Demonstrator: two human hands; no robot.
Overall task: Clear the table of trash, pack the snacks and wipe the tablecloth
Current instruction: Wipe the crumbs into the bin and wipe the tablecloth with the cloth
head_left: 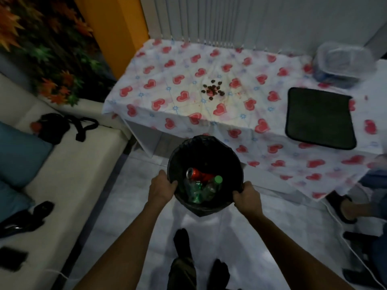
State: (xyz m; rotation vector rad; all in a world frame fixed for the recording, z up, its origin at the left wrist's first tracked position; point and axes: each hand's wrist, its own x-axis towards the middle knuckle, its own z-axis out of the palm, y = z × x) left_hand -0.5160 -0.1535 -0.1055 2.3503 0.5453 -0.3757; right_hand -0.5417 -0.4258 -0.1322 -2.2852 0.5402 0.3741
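Note:
I hold a black-lined trash bin (206, 147) in front of the table's near edge. My left hand (162, 188) grips its left rim and my right hand (247, 197) grips its right rim. Inside lie a red can (199, 173) and green plastic bottles (206, 188). The white tablecloth with red hearts (167, 80) carries a small pile of dark snack pieces (212, 90) at its middle. A dark green cloth (320, 118) lies flat on the right. A clear plastic container (343, 63) stands at the far right corner.
A white sofa (69, 174) runs along the left with a black bag (54, 127), blue cushions (18, 153) and a phone (12, 258). Another person's foot (351, 209) shows at the right. My own feet (182, 241) stand on the pale floor below.

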